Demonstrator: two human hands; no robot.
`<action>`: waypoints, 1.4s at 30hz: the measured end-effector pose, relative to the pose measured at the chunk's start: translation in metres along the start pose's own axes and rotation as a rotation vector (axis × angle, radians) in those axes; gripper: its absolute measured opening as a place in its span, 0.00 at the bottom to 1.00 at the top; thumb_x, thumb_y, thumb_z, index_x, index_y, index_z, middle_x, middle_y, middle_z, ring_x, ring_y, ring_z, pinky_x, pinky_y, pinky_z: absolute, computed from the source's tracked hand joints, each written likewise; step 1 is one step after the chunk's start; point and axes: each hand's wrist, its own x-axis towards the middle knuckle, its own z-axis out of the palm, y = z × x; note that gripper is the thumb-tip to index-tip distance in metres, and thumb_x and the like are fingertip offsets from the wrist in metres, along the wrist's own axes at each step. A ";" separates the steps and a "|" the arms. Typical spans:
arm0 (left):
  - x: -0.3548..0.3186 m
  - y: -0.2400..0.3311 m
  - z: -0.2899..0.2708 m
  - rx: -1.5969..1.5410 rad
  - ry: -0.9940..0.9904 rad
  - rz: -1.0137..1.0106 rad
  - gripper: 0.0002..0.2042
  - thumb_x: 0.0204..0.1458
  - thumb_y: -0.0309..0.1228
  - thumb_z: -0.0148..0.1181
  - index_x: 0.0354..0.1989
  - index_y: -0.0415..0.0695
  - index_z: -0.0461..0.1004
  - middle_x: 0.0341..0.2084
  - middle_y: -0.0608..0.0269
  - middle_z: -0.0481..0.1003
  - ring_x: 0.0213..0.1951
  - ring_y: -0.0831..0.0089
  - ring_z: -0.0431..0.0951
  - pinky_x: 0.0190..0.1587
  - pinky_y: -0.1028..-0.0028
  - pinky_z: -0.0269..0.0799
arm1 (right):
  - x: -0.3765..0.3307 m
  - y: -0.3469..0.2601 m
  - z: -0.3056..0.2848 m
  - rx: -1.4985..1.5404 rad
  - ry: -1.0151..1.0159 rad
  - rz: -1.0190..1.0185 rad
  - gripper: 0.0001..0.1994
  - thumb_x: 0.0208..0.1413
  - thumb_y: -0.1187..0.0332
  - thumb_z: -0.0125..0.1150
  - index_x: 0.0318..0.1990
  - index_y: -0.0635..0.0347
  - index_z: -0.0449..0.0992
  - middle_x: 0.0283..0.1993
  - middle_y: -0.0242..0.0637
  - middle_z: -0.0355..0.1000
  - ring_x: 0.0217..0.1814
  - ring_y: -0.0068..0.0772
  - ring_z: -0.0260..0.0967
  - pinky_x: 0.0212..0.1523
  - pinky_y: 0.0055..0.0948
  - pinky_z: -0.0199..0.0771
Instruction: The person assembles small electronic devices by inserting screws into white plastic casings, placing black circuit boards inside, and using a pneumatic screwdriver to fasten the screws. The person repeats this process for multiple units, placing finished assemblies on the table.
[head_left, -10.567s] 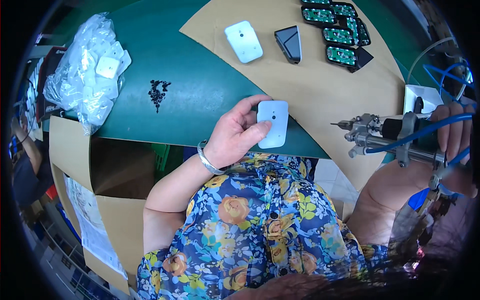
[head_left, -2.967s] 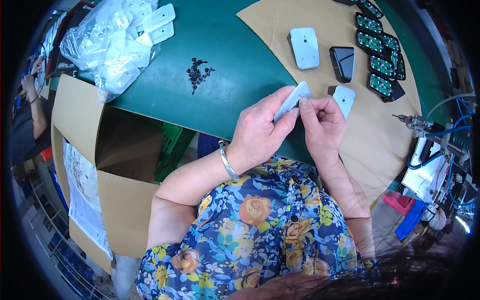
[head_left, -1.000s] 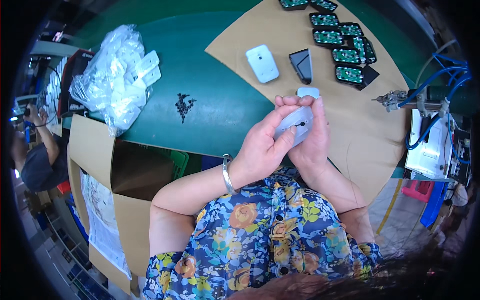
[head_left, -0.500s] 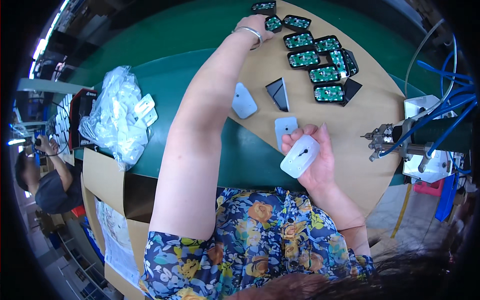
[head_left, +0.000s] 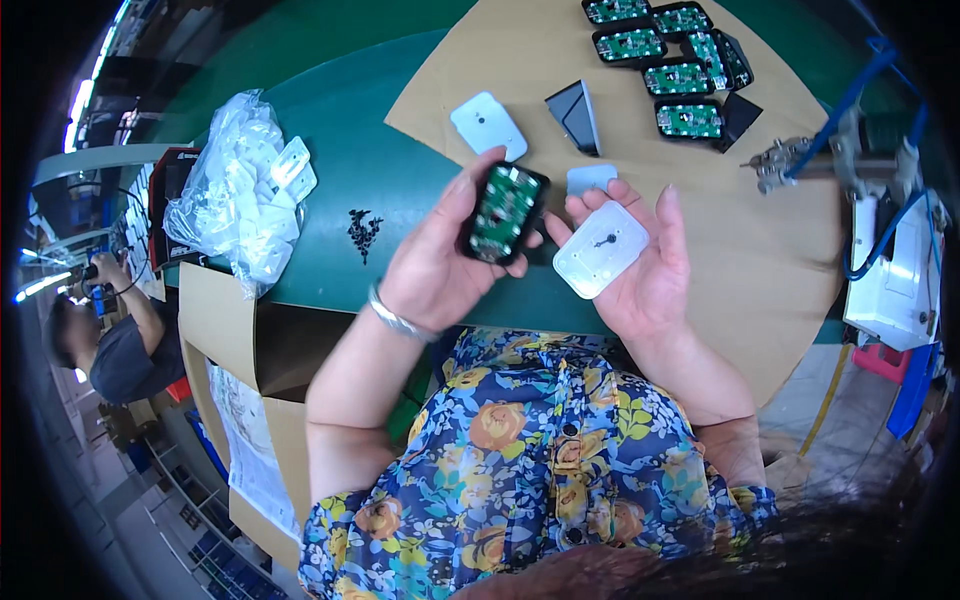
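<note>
My left hand (head_left: pixel 440 245) grips a black plastic housing with a green circuit board (head_left: pixel 505 212) in it, board side facing up. Close to its right, my right hand (head_left: pixel 645 265) holds a white rounded cover plate (head_left: pixel 602 250) with a dark keyhole-shaped slot and small holes. The housing and the plate are apart. Beyond my hands lie another pale plate (head_left: pixel 487 125) and a black wedge-shaped housing (head_left: pixel 577 118). A further pale plate (head_left: pixel 592 179) is partly hidden behind my right hand.
Several black housings with circuit boards (head_left: pixel 677 77) lie at the far right on brown cardboard (head_left: pixel 740 270). At left are a clear bag of white plates (head_left: pixel 245 200), small black screws (head_left: pixel 364 234) and an open carton (head_left: pixel 218 320). A metal fixture with blue hoses (head_left: pixel 790 165) stands right. Another person (head_left: pixel 125 340) works far left.
My left hand has come back from the far row with a circuit-board housing, beside the plate in my right hand. The view has shifted, and the small black screws now show.
</note>
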 end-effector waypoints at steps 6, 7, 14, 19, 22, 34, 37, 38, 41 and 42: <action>-0.015 -0.034 0.018 1.058 0.172 0.508 0.25 0.52 0.27 0.52 0.59 0.42 0.54 0.45 0.53 0.67 0.44 0.63 0.72 0.43 0.66 0.71 | 0.000 0.009 -0.002 -0.056 0.063 -0.023 0.29 0.54 0.40 0.42 0.48 0.58 0.63 0.48 0.41 0.63 0.53 0.37 0.61 0.55 0.42 0.62; -0.016 -0.036 0.018 1.366 0.142 0.627 0.26 0.50 0.26 0.55 0.58 0.41 0.57 0.44 0.53 0.68 0.44 0.64 0.72 0.44 0.67 0.71 | -0.001 0.010 -0.001 -0.080 0.045 -0.027 0.30 0.54 0.39 0.40 0.49 0.58 0.63 0.49 0.41 0.63 0.53 0.36 0.61 0.55 0.41 0.62; -0.011 -0.044 0.029 1.660 0.126 0.817 0.23 0.39 0.29 0.63 0.48 0.49 0.70 0.38 0.53 0.69 0.36 0.59 0.74 0.33 0.67 0.72 | -0.004 0.016 0.002 -0.232 -0.011 -0.055 0.37 0.53 0.37 0.37 0.56 0.63 0.59 0.52 0.45 0.62 0.56 0.41 0.58 0.58 0.41 0.58; -0.012 -0.049 0.026 1.781 0.090 0.781 0.25 0.39 0.30 0.65 0.50 0.45 0.69 0.41 0.53 0.69 0.37 0.60 0.74 0.35 0.70 0.73 | -0.006 0.017 0.000 -0.314 -0.035 -0.075 0.38 0.53 0.35 0.33 0.58 0.60 0.54 0.52 0.44 0.60 0.57 0.38 0.56 0.58 0.39 0.56; -0.014 -0.052 0.022 1.807 0.089 0.758 0.28 0.37 0.33 0.67 0.51 0.44 0.67 0.42 0.52 0.70 0.37 0.59 0.75 0.34 0.70 0.74 | -0.008 0.016 -0.002 -0.354 -0.041 -0.082 0.41 0.52 0.33 0.31 0.61 0.60 0.49 0.56 0.44 0.57 0.61 0.39 0.52 0.60 0.40 0.55; -0.005 -0.057 0.012 1.383 0.005 0.420 0.35 0.43 0.27 0.59 0.60 0.40 0.49 0.40 0.45 0.70 0.35 0.55 0.76 0.36 0.67 0.74 | -0.038 -0.020 -0.011 -1.035 -0.229 -0.420 0.33 0.58 0.43 0.30 0.62 0.59 0.49 0.57 0.42 0.55 0.62 0.39 0.50 0.62 0.41 0.48; -0.008 -0.061 0.009 0.761 -0.096 0.134 0.31 0.49 0.19 0.48 0.62 0.40 0.45 0.48 0.55 0.65 0.46 0.66 0.71 0.49 0.69 0.68 | -0.062 -0.099 -0.015 -1.098 -0.303 -0.975 0.23 0.60 0.54 0.37 0.56 0.62 0.58 0.50 0.44 0.62 0.55 0.42 0.57 0.59 0.41 0.52; -0.002 -0.065 0.003 0.654 -0.153 0.134 0.30 0.49 0.19 0.47 0.62 0.40 0.45 0.48 0.54 0.65 0.47 0.65 0.71 0.50 0.68 0.67 | -0.068 -0.130 -0.006 -1.008 -0.298 -1.159 0.22 0.59 0.56 0.39 0.53 0.63 0.61 0.49 0.44 0.64 0.53 0.43 0.59 0.58 0.41 0.54; 0.010 -0.069 -0.004 0.458 -0.281 0.042 0.28 0.52 0.23 0.45 0.61 0.40 0.45 0.49 0.52 0.65 0.49 0.63 0.70 0.51 0.65 0.66 | -0.060 -0.192 0.065 -0.915 -0.327 -1.262 0.22 0.57 0.57 0.45 0.52 0.67 0.62 0.49 0.49 0.63 0.55 0.44 0.58 0.58 0.38 0.55; 0.011 -0.069 -0.004 0.406 -0.295 0.003 0.28 0.52 0.24 0.46 0.61 0.40 0.46 0.49 0.52 0.64 0.49 0.63 0.70 0.51 0.65 0.66 | -0.051 -0.205 0.085 -0.986 -0.435 -1.106 0.23 0.55 0.56 0.49 0.52 0.66 0.63 0.47 0.48 0.64 0.50 0.40 0.60 0.51 0.36 0.59</action>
